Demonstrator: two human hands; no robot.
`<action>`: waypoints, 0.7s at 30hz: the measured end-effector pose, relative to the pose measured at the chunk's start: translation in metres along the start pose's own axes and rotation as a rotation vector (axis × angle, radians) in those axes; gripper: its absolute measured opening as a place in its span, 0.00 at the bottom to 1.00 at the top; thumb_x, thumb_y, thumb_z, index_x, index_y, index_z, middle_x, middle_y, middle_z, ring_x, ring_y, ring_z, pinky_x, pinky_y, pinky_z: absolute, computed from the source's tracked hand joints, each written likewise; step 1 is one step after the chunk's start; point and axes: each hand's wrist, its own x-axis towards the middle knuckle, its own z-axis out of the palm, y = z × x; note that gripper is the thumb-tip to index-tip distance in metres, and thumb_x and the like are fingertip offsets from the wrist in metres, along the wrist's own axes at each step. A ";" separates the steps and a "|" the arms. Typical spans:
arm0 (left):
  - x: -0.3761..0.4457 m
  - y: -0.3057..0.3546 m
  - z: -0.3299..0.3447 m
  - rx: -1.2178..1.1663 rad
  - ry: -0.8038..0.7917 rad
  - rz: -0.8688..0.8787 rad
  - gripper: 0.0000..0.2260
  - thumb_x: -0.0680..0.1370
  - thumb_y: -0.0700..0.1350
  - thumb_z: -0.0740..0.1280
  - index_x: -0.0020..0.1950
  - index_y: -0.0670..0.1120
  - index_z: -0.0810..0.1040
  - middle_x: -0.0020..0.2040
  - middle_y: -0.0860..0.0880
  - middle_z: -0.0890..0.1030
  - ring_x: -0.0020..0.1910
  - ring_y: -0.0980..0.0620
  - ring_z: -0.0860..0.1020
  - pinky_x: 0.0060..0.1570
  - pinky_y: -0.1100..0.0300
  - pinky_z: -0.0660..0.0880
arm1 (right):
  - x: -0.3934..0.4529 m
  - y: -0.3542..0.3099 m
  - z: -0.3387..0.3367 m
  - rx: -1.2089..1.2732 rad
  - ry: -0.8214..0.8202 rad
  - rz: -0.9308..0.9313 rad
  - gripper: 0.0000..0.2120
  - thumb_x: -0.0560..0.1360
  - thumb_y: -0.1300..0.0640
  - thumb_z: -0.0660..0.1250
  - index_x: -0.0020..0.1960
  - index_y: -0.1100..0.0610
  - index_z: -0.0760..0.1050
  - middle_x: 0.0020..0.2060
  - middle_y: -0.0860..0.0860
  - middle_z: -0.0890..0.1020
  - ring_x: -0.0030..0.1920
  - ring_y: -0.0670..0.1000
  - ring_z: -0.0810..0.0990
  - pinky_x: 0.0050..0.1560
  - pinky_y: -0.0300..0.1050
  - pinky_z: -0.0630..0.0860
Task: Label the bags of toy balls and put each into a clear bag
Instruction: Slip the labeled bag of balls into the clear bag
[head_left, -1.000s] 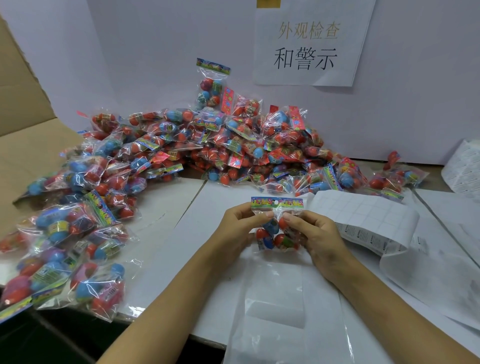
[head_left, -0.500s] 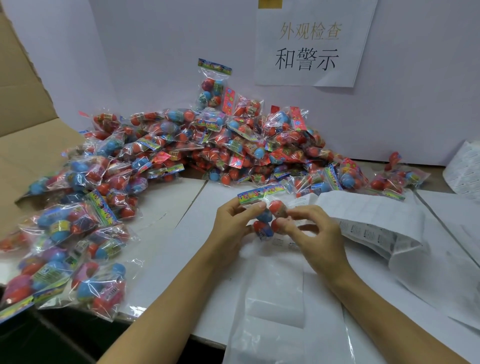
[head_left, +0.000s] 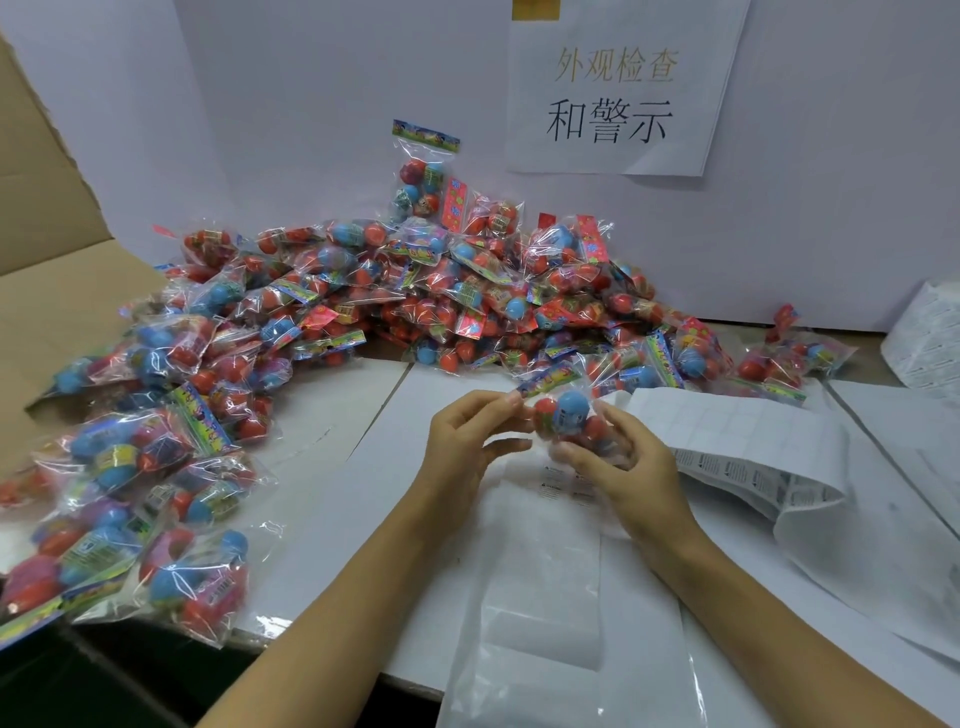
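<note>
A white table (head_left: 332, 467) carries everything, with a white wall board behind it and a paper sign (head_left: 618, 88) of Chinese characters fixed to the board. Across the far and left side of the table spreads a big heap of bagged toy balls (head_left: 322, 322), red and blue. At the right lies a curling label sheet (head_left: 748, 441), and at the near edge lies a clear bag (head_left: 540, 597), flat, its long axis running near to far. Above it, held off the table between both hands, is one bag of balls (head_left: 569, 415); it tilts, its coloured header card pointing far and left, its long axis slanting down toward the near right. The left hand (head_left: 467, 441) pinches the header end with its fingertips. The right hand (head_left: 618, 457) curls round the ball end, gripping it.
</note>
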 end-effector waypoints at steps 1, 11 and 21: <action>0.001 -0.001 -0.001 0.033 0.047 0.013 0.08 0.73 0.49 0.74 0.47 0.45 0.86 0.45 0.44 0.86 0.48 0.46 0.85 0.46 0.57 0.81 | 0.000 -0.001 0.000 0.058 0.010 0.015 0.25 0.70 0.58 0.79 0.65 0.53 0.77 0.54 0.51 0.85 0.54 0.49 0.85 0.54 0.44 0.82; 0.000 -0.008 0.001 0.141 -0.049 -0.053 0.13 0.76 0.39 0.76 0.59 0.45 0.80 0.50 0.44 0.87 0.49 0.47 0.86 0.43 0.60 0.81 | 0.002 -0.004 0.004 0.369 -0.078 0.113 0.25 0.71 0.50 0.73 0.62 0.62 0.76 0.52 0.61 0.86 0.52 0.60 0.86 0.50 0.48 0.83; 0.002 -0.009 -0.004 0.192 -0.037 -0.009 0.13 0.76 0.41 0.76 0.60 0.45 0.81 0.51 0.44 0.87 0.52 0.42 0.86 0.52 0.46 0.83 | 0.005 -0.001 0.005 0.333 -0.092 0.144 0.14 0.74 0.46 0.70 0.54 0.53 0.85 0.51 0.58 0.87 0.53 0.58 0.86 0.48 0.49 0.81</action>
